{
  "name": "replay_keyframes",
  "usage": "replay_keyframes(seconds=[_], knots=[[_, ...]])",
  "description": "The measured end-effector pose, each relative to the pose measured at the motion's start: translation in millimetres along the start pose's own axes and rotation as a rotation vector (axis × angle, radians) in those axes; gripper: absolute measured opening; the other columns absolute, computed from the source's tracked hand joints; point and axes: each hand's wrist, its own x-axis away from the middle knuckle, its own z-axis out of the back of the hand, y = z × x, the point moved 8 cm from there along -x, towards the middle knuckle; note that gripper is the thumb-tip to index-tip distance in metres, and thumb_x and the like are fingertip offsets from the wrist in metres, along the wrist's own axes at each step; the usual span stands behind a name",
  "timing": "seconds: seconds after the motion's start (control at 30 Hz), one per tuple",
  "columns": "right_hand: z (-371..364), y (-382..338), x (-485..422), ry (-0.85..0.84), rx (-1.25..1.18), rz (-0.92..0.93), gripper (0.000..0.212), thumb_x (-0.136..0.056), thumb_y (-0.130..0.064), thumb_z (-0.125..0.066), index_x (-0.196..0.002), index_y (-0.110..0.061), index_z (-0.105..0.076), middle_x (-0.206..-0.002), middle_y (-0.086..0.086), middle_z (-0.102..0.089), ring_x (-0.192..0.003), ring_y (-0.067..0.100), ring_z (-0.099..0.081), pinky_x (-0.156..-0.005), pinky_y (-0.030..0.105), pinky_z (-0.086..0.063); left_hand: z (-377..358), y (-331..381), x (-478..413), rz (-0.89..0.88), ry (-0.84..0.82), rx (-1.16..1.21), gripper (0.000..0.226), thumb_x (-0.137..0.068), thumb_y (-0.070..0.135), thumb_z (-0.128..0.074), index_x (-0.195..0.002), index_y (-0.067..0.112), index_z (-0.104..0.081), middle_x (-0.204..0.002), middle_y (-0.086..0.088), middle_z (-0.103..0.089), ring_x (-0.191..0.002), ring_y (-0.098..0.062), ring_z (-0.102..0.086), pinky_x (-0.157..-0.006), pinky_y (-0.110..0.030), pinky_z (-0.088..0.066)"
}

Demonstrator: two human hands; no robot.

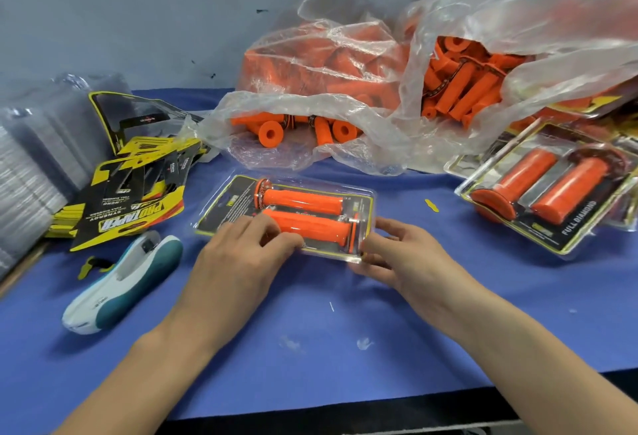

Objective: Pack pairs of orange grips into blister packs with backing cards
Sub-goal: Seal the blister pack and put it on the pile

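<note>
Presently the open item is one blister pack [366, 193], lying flat on the blue-covered counter [310, 348] directly ahead of the person. It holds a pair of orange grips side by side, the far grip [303, 201] and the near grip [310, 227], over a black-and-yellow backing card [221, 205].

The left hand [238, 262] lies on the near left part of this pack. Its fingers [266, 226] are slightly spread and bear down on the clear shell beside the near grip. This placement appears meant to hold the pack flat and steady. The right hand [404, 255] takes the near right corner, with fingers [390, 227] on top and the thumb at the edge, pinching the plastic. In my judgement the shell is being pressed closed along that edge. Whether the seam is fully seated cannot be told.

Supplies are ranged around the pack within reach:
- Left of it: loose backing cards [131, 200], with a stack of empty clear shells [41, 144] further left.
- Near left: a white and teal tape dispenser [127, 272].
- Behind it: two clear plastic bags of loose grips [310, 89], mouths open towards the person for easy drawing.
- Right of it: finished packs [545, 189], set aside clear of the working spot.
</note>
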Motion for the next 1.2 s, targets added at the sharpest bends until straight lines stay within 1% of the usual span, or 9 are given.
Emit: replay_keyframes(seconds=[0.23,0.4,0.53,0.67,0.87,0.97,1.03,1.1,1.2], knots=[[-3.4,-0.4,0.7,-0.127,-0.168,-0.049,0.023,-0.09,0.0,-0.054,-0.094,-0.003,-0.077,-0.108,0.007,-0.074,-0.098,0.012,-0.07,-0.078,0.016,-0.053,10.9,2.0,-6.7,0.009,0.019,0.04,0.014,-0.094,0.023,-0.059,-0.098,0.019,-0.072,-0.088,-0.004,-0.059,-0.079,-0.03,-0.055,-0.07,-0.043,-0.046],[1.3,-2.1,-0.9,-0.049,-0.104,-0.005,0.038,-0.09,0.003,-0.052,-0.077,-0.019,-0.081,-0.091,0.0,-0.076,-0.084,0.007,-0.068,-0.074,0.012,-0.052,13.8,8.5,-6.5,-0.009,0.04,0.04,0.016,-0.095,0.025,-0.059,-0.098,0.018,-0.073,-0.086,-0.003,-0.058,-0.078,-0.028,-0.054,-0.07,-0.043,-0.046],[10.9,0.2,-5.7,0.068,0.0,-0.041,0.027,-0.089,-0.003,-0.06,-0.112,-0.014,-0.068,-0.07,0.0,-0.065,-0.058,0.011,-0.055,-0.059,0.02,-0.053,7.9,19.0,-3.3,-0.095,0.026,-0.011,0.009,-0.094,0.021,-0.06,-0.095,0.019,-0.069,-0.084,0.0,-0.057,-0.076,-0.026,-0.055,-0.067,-0.041,-0.047],[16.7,-6.3,-11.3,0.13,0.235,0.027,0.029,-0.09,-0.005,-0.06,-0.116,-0.016,-0.062,-0.054,-0.006,-0.058,-0.047,0.011,-0.05,-0.05,0.024,-0.051,-7.4,22.3,2.4,-0.174,-0.056,-0.063,0.016,-0.088,0.009,-0.065,-0.101,0.02,-0.067,-0.087,0.001,-0.058,-0.076,-0.025,-0.057,-0.068,-0.037,-0.046],[33.5,-19.7,-17.5,0.145,0.475,0.104,0.024,-0.085,-0.007,-0.06,-0.095,-0.027,-0.068,-0.056,-0.004,-0.059,-0.047,0.014,-0.053,-0.055,0.032,-0.053,-8.2,8.0,4.5,-0.141,-0.087,-0.094,0.012,-0.09,0.014,-0.059,-0.097,0.021,-0.066,-0.084,0.003,-0.058,-0.073,-0.023,-0.056,-0.066,-0.035,-0.045],[49.4,-25.2,-20.0,0.229,0.599,0.138,0.036,-0.087,-0.015,-0.062,-0.123,-0.02,-0.061,-0.07,-0.006,-0.066,-0.055,0.015,-0.061,-0.064,0.037,-0.053,-1.5,0.4,4.8,-0.107,-0.078,-0.07,0.016,-0.094,0.022,-0.051,-0.092,0.02,-0.067,-0.083,0.003,-0.059,-0.072,-0.022,-0.058,-0.062,-0.036,-0.047],[46.5,-44.7,-5.5,0.443,0.904,0.38,0.049,-0.09,-0.03,-0.062,-0.137,-0.024,-0.051,-0.097,-0.004,-0.063,-0.08,0.019,-0.063,-0.073,0.04,-0.053,1.7,3.6,3.6,-0.1,-0.063,-0.054,0.018,-0.094,0.023,-0.05,-0.091,0.019,-0.068,-0.083,0.003,-0.059,-0.072,-0.022,-0.057,-0.062,-0.036,-0.048],[6.9,-62.9,23.9,0.553,1.235,0.818,0.041,-0.09,-0.033,-0.059,-0.13,-0.022,-0.057,-0.105,0.003,-0.057,-0.09,0.026,-0.056,-0.076,0.043,-0.049,3.4,9.4,1.7,-0.095,-0.048,-0.028,0.019,-0.094,0.023,-0.05,-0.091,0.018,-0.068,-0.083,0.002,-0.059,-0.072,-0.022,-0.058,-0.062,-0.037,-0.05],[-47.5,-45.8,37.7,0.276,1.52,1.089,0.028,-0.083,-0.025,-0.066,-0.111,-0.025,-0.066,-0.102,0.0,-0.061,-0.088,0.026,-0.055,-0.076,0.041,-0.047,8.4,19.7,-1.0,-0.09,-0.001,0.012,0.02,-0.095,0.025,-0.05,-0.093,0.018,-0.068,-0.084,0.001,-0.06,-0.073,-0.023,-0.058,-0.066,-0.039,-0.051]])
